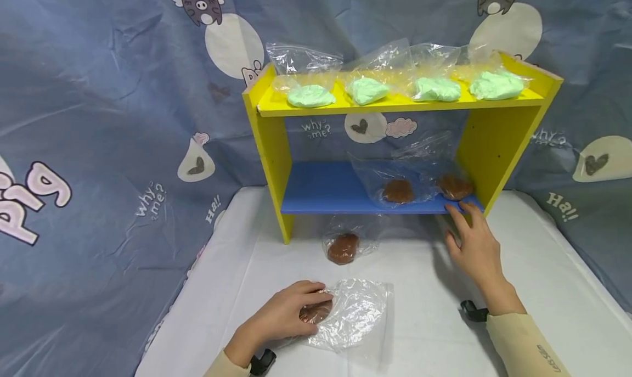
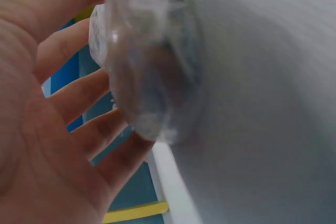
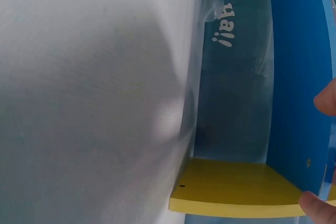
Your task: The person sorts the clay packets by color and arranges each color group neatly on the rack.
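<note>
My left hand [image 1: 291, 309] curls its thumb and fingers round a brown, dough-like lump [image 1: 317, 312] in a clear zip bag [image 1: 357, 311] on the white table. In the left wrist view, that bag [image 2: 152, 72] is blurred between thumb and fingers. At the right end of the blue shelf [image 1: 321, 187], my right hand [image 1: 476, 253] reaches up with loosely bent fingers. Its fingertips are at the shelf's front edge, just below a bagged brown lump [image 1: 454, 186]; whether they touch the bag cannot be told. Only a few fingertips [image 3: 317, 208] show in the right wrist view.
The yellow rack [image 1: 269, 146] has upright side walls. Several bagged pale green lumps [image 1: 367, 90] lie along its top shelf. Another bagged brown lump [image 1: 398, 191] is on the blue shelf, and one more [image 1: 343, 249] lies on the table before the rack. A printed cloth [image 1: 123, 119] hangs behind.
</note>
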Demonstrator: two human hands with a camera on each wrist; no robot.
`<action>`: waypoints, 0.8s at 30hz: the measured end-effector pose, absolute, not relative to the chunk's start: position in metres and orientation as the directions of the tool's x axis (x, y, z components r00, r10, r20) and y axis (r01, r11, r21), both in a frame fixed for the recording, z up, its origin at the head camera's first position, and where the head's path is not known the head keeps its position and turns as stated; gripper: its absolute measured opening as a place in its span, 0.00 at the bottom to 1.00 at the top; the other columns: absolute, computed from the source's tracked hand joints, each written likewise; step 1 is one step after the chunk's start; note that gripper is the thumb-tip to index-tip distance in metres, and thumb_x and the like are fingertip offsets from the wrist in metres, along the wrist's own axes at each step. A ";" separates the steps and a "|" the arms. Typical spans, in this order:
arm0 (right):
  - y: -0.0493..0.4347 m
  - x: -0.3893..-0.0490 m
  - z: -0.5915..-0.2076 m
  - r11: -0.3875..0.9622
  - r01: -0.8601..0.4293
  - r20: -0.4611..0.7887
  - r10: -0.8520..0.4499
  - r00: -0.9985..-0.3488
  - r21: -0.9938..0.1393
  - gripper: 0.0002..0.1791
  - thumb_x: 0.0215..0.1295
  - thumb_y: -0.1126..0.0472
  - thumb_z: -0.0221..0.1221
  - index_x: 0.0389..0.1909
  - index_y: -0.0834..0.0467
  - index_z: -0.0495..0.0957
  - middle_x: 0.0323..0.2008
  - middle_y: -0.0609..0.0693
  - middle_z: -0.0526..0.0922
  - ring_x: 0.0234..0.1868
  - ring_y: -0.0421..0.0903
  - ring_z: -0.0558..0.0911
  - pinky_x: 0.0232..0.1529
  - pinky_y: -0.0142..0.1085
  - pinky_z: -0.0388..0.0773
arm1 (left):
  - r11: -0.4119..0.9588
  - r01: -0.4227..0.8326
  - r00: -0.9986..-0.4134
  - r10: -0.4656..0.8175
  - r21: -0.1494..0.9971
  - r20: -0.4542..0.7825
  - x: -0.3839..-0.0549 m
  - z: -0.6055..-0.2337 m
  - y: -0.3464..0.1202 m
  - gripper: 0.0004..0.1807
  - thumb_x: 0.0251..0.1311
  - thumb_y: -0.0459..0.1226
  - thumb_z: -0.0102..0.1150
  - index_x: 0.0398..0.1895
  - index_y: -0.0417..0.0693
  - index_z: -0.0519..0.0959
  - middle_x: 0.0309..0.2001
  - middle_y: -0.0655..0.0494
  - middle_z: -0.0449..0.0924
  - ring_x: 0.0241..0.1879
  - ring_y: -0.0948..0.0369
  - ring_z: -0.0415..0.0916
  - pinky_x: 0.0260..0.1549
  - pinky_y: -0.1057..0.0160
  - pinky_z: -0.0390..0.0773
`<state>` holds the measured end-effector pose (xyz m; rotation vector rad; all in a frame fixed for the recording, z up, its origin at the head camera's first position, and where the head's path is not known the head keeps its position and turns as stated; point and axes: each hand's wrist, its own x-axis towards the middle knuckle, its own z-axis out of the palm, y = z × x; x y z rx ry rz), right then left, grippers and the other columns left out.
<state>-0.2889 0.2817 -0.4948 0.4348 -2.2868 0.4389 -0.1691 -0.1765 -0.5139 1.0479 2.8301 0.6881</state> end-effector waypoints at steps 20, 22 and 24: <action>0.281 -0.288 -0.497 0.876 -0.437 0.737 -0.157 -0.658 -0.203 0.39 0.57 0.64 0.64 0.73 0.51 0.69 0.69 0.63 0.66 0.69 0.64 0.66 0.11 0.51 0.70 | 0.590 0.351 -0.913 0.389 0.727 0.124 -0.187 -0.526 -0.183 0.32 0.45 0.39 0.82 0.58 0.55 0.83 0.60 0.60 0.77 0.61 0.55 0.73 0.59 0.51 0.74; 0.282 -0.288 -0.498 0.874 -0.442 0.739 -0.159 -0.655 -0.203 0.39 0.57 0.64 0.64 0.73 0.51 0.69 0.69 0.63 0.66 0.69 0.64 0.66 0.11 0.51 0.71 | 0.591 0.376 -0.906 0.397 0.714 0.149 -0.182 -0.524 -0.178 0.33 0.44 0.37 0.82 0.58 0.55 0.83 0.59 0.59 0.76 0.59 0.55 0.74 0.55 0.54 0.77; 0.282 -0.289 -0.499 0.873 -0.443 0.743 -0.155 -0.651 -0.206 0.39 0.57 0.65 0.64 0.73 0.51 0.69 0.69 0.63 0.66 0.68 0.65 0.67 0.10 0.50 0.69 | 0.574 0.404 -0.891 0.424 0.713 0.164 -0.177 -0.521 -0.171 0.34 0.45 0.36 0.81 0.60 0.56 0.82 0.58 0.61 0.76 0.57 0.56 0.75 0.52 0.58 0.79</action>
